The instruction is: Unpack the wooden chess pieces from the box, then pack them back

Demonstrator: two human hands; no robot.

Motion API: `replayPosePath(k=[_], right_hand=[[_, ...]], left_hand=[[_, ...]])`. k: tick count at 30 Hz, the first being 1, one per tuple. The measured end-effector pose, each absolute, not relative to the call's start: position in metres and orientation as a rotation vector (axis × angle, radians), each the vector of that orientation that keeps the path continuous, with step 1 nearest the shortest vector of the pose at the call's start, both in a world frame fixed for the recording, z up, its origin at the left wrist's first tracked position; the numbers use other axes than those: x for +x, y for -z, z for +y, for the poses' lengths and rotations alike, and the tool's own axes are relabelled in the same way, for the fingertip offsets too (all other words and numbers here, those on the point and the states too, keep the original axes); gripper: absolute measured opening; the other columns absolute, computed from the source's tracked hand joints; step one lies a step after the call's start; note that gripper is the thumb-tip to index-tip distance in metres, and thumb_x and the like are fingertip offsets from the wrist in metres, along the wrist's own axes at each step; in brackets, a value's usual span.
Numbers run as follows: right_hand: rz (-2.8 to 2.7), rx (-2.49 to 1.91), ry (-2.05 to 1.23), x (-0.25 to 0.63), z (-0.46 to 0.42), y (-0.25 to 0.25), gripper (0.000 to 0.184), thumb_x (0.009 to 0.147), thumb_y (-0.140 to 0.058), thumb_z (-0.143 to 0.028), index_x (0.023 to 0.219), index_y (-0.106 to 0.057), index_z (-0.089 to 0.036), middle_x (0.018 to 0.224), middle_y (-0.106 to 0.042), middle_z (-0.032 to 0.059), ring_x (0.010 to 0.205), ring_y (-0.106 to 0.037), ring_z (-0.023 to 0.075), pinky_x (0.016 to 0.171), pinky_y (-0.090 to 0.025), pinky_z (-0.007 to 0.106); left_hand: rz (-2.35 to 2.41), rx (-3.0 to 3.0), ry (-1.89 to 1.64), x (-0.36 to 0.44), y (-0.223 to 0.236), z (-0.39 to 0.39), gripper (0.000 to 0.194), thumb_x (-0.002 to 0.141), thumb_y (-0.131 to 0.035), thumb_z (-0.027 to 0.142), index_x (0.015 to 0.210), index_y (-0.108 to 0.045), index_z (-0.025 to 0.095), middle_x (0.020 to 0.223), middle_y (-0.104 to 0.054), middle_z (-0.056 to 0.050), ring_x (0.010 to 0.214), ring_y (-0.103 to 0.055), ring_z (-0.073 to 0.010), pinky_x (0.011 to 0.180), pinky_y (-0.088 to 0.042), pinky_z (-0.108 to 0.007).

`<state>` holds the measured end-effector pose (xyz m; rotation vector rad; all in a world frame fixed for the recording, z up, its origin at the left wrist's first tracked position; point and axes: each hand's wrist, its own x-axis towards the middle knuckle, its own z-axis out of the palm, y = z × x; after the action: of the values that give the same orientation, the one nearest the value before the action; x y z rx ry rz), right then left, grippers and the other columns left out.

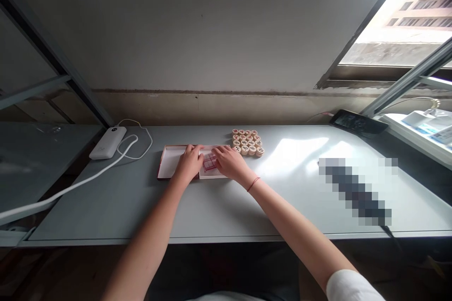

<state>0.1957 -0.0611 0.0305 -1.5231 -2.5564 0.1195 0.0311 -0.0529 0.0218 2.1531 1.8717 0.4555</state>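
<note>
The left hand (189, 162) is held with its fingers loosely together and laid on a shallow open box (170, 161). The right hand (229, 162) is pressed flat, fingers lightly spread, against a red-gridded xiangqi sheet (210, 163) at the box's right part. No pinch is seen. Both forearms are extended over the table (141, 211), and wooden xiangqi pieces (247, 142) are grouped just beyond the right hand.

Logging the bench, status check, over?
Left hand on shallow white box; right hand on red-grid sheet inside it; wooden xiangqi pieces just right; white power bank off left.
</note>
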Motion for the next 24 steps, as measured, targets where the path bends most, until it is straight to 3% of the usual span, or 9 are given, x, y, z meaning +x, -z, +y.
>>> replayPosePath(k=[3,6,10,14,17,24], right_hand=[[-2.547,-1.694,-0.162,0.184,-0.056,-0.029,0.032,0.086,-0.046,-0.013,0.116,-0.058,-0.010,0.112,-0.062,0.0181,0.104,-0.056,0.0304,0.082,-0.042,0.036],[-2.519,-1.768,-0.207,0.177,-0.053,-0.032,0.025,0.082,-0.050,-0.011,0.103,-0.063,-0.008,0.103,-0.064,0.0187,0.100,-0.057,0.0308,0.079,-0.042,0.034],[-2.396,-1.735,-0.289,0.186,-0.057,-0.039,0.019,0.083,-0.048,-0.014,0.093,-0.064,-0.012,0.101,-0.065,0.0140,0.094,-0.059,0.0242,0.077,-0.042,0.030],[-1.858,-1.546,-0.630,0.235,-0.070,-0.042,0.024,0.089,-0.044,-0.031,0.103,-0.059,-0.018,0.093,-0.066,0.0063,0.076,-0.059,0.0168,0.065,-0.044,0.026],[-1.698,-1.674,-0.724,0.278,-0.084,-0.035,0.029,0.085,-0.048,-0.041,0.101,-0.059,-0.020,0.073,-0.062,0.0018,0.061,-0.053,0.0154,0.055,-0.039,0.026],[-1.676,-1.951,-0.418,0.308,-0.095,0.006,0.027,0.081,-0.051,-0.034,0.105,-0.055,-0.022,0.070,-0.058,-0.0007,0.060,-0.050,0.0160,0.059,-0.040,0.028]], left_hand=[[1.845,2.148,-0.367,0.028,-0.028,-0.054,0.033,0.091,-0.044,0.025,0.121,-0.058,0.024,0.105,-0.066,-0.008,0.095,-0.065,-0.0243,0.079,-0.049,-0.031],[1.841,2.134,-0.308,0.024,-0.031,-0.054,0.034,0.090,-0.044,0.026,0.121,-0.059,0.025,0.090,-0.071,-0.006,0.088,-0.066,-0.0256,0.073,-0.048,-0.031],[1.838,2.123,-0.263,0.023,-0.030,-0.052,0.033,0.089,-0.043,0.025,0.116,-0.061,0.028,0.091,-0.072,-0.005,0.087,-0.066,-0.0257,0.070,-0.046,-0.030],[1.835,2.113,-0.254,0.024,-0.028,-0.051,0.030,0.088,-0.040,0.024,0.105,-0.064,0.029,0.100,-0.072,-0.003,0.092,-0.065,-0.0249,0.070,-0.045,-0.030],[1.847,2.102,-0.250,0.025,-0.026,-0.051,0.025,0.087,-0.042,0.026,0.100,-0.063,0.028,0.100,-0.072,-0.003,0.091,-0.065,-0.0260,0.069,-0.045,-0.031],[1.880,2.073,-0.249,0.027,-0.025,-0.049,0.024,0.083,-0.047,0.025,0.102,-0.061,0.027,0.105,-0.070,-0.003,0.093,-0.064,-0.0252,0.068,-0.044,-0.030]])
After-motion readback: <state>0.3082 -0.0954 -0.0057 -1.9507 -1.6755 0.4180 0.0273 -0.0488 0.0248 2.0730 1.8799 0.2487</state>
